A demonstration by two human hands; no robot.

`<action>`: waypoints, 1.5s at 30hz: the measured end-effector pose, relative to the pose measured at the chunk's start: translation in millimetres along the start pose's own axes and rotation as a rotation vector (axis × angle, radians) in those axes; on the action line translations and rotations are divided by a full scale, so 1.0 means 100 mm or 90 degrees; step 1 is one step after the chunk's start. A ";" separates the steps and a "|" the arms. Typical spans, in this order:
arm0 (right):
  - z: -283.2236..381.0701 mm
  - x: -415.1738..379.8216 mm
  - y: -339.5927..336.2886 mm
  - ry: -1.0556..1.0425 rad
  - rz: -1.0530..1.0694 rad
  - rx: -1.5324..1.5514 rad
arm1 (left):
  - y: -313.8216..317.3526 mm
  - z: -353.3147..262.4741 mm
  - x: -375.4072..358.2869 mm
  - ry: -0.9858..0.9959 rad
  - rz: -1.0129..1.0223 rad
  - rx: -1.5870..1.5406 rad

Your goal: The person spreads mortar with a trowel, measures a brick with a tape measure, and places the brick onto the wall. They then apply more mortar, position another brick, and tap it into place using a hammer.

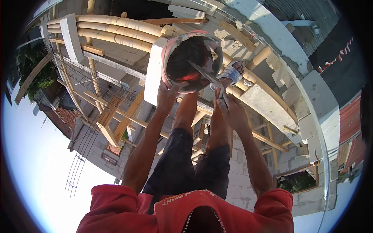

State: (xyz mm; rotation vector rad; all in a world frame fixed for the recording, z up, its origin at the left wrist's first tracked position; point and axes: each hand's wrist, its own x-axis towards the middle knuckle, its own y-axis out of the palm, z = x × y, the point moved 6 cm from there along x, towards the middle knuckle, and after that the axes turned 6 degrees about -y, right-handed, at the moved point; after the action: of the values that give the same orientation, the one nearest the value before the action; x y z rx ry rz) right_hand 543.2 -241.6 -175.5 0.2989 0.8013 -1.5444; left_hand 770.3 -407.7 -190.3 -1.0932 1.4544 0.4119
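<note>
A round red bucket (211, 79), its rim crusted with grey mortar, is tilted so that its dark inside shows. My left hand (167, 97) grips the near left side of its rim. In my right hand (233, 110) is the handle of a trowel (204, 73), whose blade reaches over the rim into the bucket. The fingers of this hand are wrapped round the handle. A white block (152, 77) lies just left of the bucket. How much mortar the bucket holds is too dark to tell.
Bamboo poles (116, 34) run across the upper left, with a white block (70, 39) on them. My sandalled foot (235, 72) stands on poles at the right. A pale board (268, 108) lies beyond it. Thin steel rods (79, 159) stick out at the left.
</note>
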 end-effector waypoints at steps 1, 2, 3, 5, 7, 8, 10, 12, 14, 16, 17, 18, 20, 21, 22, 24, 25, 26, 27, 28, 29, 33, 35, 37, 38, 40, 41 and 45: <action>0.03 0.10 0.05 0.023 0.025 -0.017 | 0.01 0.04 0.02 -0.002 -0.004 0.038; 0.08 0.19 0.08 0.060 0.049 -0.064 | 0.04 0.03 0.02 0.013 0.014 0.064; 0.15 0.31 0.10 0.095 0.071 -0.112 | 0.07 0.02 0.02 0.042 0.009 0.068; 0.24 0.47 0.24 0.090 0.139 -0.174 | 0.20 -0.12 -0.11 0.092 0.000 0.080; 0.24 0.51 0.45 -0.040 0.172 -0.214 | 0.29 -0.20 -0.14 0.126 0.026 0.115; 0.21 0.51 0.53 -0.128 0.152 -0.241 | 0.36 -0.34 -0.23 0.139 0.038 0.119; 0.11 0.46 0.66 -0.235 0.081 -0.149 | 0.38 -0.34 -0.21 0.129 0.061 0.107; 0.48 0.48 0.23 0.021 0.176 0.228 | 0.36 -0.12 -0.07 0.076 0.091 0.081; 0.67 0.36 0.14 0.259 0.251 0.531 | 0.40 -0.14 -0.07 0.048 0.115 0.015; 0.55 0.26 0.13 0.288 0.230 0.623 | 0.42 -0.11 -0.07 0.018 0.139 -0.068; 0.46 0.21 0.14 0.289 0.236 0.658 | 0.43 -0.08 -0.03 0.010 0.152 -0.118; 0.33 0.16 0.17 0.284 0.241 0.692 | 0.44 -0.09 0.04 0.008 0.167 -0.168; 0.24 0.14 0.17 0.273 0.253 0.810 | 0.37 -0.08 0.10 0.006 0.158 -0.245; 0.22 0.21 0.14 0.247 0.222 0.811 | 0.32 -0.04 0.10 -0.001 0.154 -0.284; 0.29 0.26 0.07 0.225 0.190 0.812 | 0.28 -0.09 0.05 0.009 0.148 -0.299; 0.40 0.42 -0.02 0.155 0.104 0.822 | 0.14 0.05 0.14 0.002 0.160 -0.302; 0.38 0.55 -0.03 0.101 0.053 0.772 | 0.05 0.12 0.15 -0.003 0.163 -0.305; 0.34 0.71 -0.01 0.046 0.004 0.722 | -0.02 0.11 0.10 0.010 0.154 -0.316; 0.31 0.88 -0.02 -0.009 -0.046 0.669 | -0.09 0.13 0.09 -0.002 0.147 -0.325; 0.32 1.04 -0.08 -0.059 -0.154 0.558 | -0.15 0.15 0.08 -0.015 0.141 -0.334; 0.38 1.20 -0.12 -0.108 -0.257 0.445 | -0.23 0.19 0.07 -0.028 0.134 -0.342; 0.42 1.79 -0.14 -0.256 -0.439 0.039 | -0.45 0.29 -0.02 -0.033 0.106 -0.368; 0.29 1.95 0.02 -0.249 -0.432 -0.043 | -0.50 0.31 -0.07 -0.023 0.107 -0.383; 0.27 2.04 0.11 -0.280 -0.450 -0.107 | -0.53 0.33 -0.04 -0.024 0.102 -0.399; 0.25 2.03 0.14 -0.271 -0.440 -0.114 | -0.55 0.36 -0.05 -0.034 0.096 -0.406; 0.24 1.96 0.12 -0.254 -0.422 -0.135 | -0.54 0.40 -0.08 -0.049 0.096 -0.421; 0.26 1.93 0.10 -0.264 -0.388 -0.128 | -0.54 0.39 -0.09 -0.049 0.103 -0.427; 0.28 1.88 0.22 -0.345 -0.344 -0.149 | -0.53 0.38 -0.09 -0.054 0.112 -0.445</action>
State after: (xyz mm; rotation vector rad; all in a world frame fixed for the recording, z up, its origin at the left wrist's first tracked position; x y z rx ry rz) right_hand 541.6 -402.4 -279.4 -0.5341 0.6416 -1.8847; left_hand 833.4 -400.3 -172.6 -1.4680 1.3638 1.1366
